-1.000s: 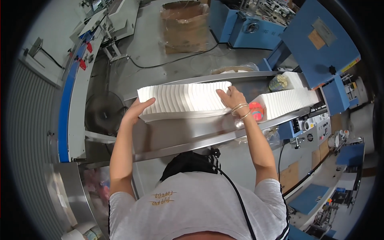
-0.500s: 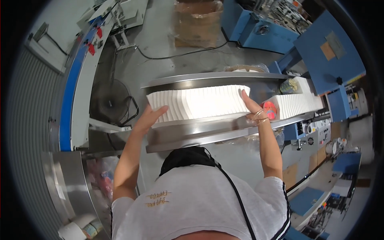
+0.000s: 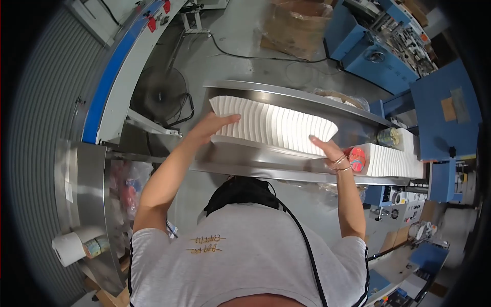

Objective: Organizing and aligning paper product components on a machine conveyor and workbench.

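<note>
A long stack of white paper sheets [image 3: 276,125], fanned and standing on edge, is pressed between my two hands over a steel trough-like conveyor [image 3: 266,156]. My left hand [image 3: 217,125] presses flat against the stack's left end. At the stack's right end, my right hand [image 3: 327,148] with bracelets on the wrist pushes inward. The stack is lifted a little above the steel channel and tilts toward the far rail. A second row of white sheets [image 3: 391,158] lies in the channel to the right, past a red round thing [image 3: 356,158].
A blue-edged machine [image 3: 120,66] runs along the left, with a fan [image 3: 158,94] and cables below it. Blue machines [image 3: 388,51] and a cardboard box [image 3: 299,23] stand at the back. Tape rolls [image 3: 76,248] rest on a steel table at lower left.
Both hands have carried the paper stack to the right and up off the channel. The stack now bows and tilts between them.
</note>
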`<action>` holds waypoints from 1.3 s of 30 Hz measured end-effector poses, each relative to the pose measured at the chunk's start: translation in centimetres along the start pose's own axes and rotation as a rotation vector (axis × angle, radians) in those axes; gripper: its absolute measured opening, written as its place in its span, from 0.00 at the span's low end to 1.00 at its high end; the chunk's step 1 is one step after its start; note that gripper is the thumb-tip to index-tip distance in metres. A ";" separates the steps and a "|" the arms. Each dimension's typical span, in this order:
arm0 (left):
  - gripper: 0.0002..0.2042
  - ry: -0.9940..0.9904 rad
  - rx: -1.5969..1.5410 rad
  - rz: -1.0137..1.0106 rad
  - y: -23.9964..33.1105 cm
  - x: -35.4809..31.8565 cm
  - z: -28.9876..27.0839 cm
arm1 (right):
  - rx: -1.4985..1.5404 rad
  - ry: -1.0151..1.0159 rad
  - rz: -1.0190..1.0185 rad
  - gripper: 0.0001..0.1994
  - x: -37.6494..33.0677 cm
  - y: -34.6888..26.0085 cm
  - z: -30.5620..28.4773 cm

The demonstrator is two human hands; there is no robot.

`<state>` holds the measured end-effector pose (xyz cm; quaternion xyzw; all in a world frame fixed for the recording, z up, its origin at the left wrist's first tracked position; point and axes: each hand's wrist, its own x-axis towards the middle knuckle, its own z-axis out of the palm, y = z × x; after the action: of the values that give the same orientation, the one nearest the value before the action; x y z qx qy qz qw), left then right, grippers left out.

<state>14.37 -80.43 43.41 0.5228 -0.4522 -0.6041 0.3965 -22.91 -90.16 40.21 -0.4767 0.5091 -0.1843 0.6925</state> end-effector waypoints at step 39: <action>0.45 1.524 -0.554 -0.080 -12.5 -51.2 -24.3 | -0.522 -1.398 -0.485 0.26 14.5 -8.0 71.5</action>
<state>45.49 -31.44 44.30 0.6893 0.1269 -0.1860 0.6886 47.93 -70.91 41.23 -0.7272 -0.1363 0.1380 0.6584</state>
